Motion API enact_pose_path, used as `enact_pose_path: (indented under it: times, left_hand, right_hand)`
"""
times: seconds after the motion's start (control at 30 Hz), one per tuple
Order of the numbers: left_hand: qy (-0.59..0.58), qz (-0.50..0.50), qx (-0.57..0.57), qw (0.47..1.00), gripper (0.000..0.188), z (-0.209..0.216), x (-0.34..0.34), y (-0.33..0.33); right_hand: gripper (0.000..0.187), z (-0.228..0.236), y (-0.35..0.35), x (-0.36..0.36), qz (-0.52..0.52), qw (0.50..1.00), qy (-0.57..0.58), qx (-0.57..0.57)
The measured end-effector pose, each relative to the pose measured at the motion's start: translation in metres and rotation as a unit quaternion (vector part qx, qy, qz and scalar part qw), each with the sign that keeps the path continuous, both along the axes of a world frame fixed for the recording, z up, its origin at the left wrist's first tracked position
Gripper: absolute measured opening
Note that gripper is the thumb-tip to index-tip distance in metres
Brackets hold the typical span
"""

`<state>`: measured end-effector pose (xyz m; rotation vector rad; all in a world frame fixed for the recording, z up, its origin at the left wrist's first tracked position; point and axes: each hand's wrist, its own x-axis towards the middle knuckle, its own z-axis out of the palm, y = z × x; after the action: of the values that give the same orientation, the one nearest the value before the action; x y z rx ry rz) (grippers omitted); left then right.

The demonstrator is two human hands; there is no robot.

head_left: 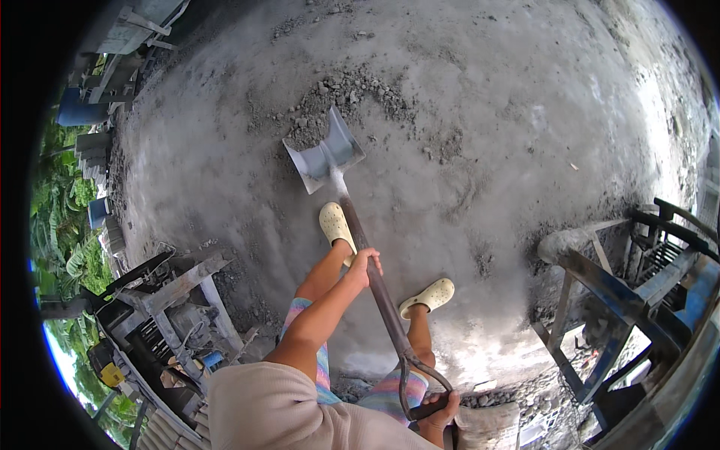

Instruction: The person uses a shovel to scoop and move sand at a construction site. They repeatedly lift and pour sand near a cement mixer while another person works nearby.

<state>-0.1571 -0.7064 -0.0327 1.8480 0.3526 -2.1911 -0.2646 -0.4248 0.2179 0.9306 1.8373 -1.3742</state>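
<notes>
A shovel (373,277) slants from lower right to upper middle, its dark shaft passing between my feet. My left hand (364,265) is wrapped round the middle of the shaft. At the lower end my right hand (441,414) grips the crossbar of the D-shaped handle. The wide grey metal blade (328,156) lies at the near edge of a small heap of grey rubble (352,94). Some crumbled grey material shows at the blade's far edge; I cannot tell how much rests on it.
Grey dusty ground (480,150) spreads all round. My feet stand apart in cream clogs (429,297). A metal-framed machine (187,300) stands at left, and a blue-and-black metal frame (630,292) at right. Stacked blocks (94,154) and a blue container (81,110) line the far left.
</notes>
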Motion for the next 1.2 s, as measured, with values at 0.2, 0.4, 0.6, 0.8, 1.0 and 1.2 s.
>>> enact_pose_path:
  times: [0.2, 0.4, 0.6, 0.8, 1.0, 1.2]
  left_hand:
    - [0.007, -0.053, 0.024, 0.998, 0.014, 0.017, -0.010, 0.000]
    - [0.039, -0.031, 0.066, 0.997, 0.013, 0.037, -0.037, 0.076]
    - [0.063, -0.031, 0.096, 0.993, 0.017, 0.051, -0.071, 0.098]
    - [0.075, -0.015, 0.134, 0.988, 0.015, 0.039, -0.058, 0.042]
    - [0.057, -0.035, 0.042, 0.997, 0.014, -0.022, -0.035, -0.091]
    - [0.023, -0.080, -0.214, 0.973, 0.016, -0.119, -0.027, -0.299]
  right_hand:
    - [0.032, 0.031, -0.009, 0.011, -0.078, 0.996, -0.043, 0.028]
    - [0.044, 0.047, 0.061, -0.005, -0.002, 0.977, 0.111, 0.182]
    - [0.048, 0.107, 0.025, -0.039, -0.018, 0.985, 0.021, 0.173]
    - [0.058, 0.101, -0.015, -0.041, -0.005, 0.990, -0.013, 0.143]
    - [0.031, 0.013, -0.121, -0.015, -0.098, 0.992, -0.007, 0.085]
    - [0.033, -0.176, -0.245, -0.006, -0.070, 0.986, -0.079, -0.128]
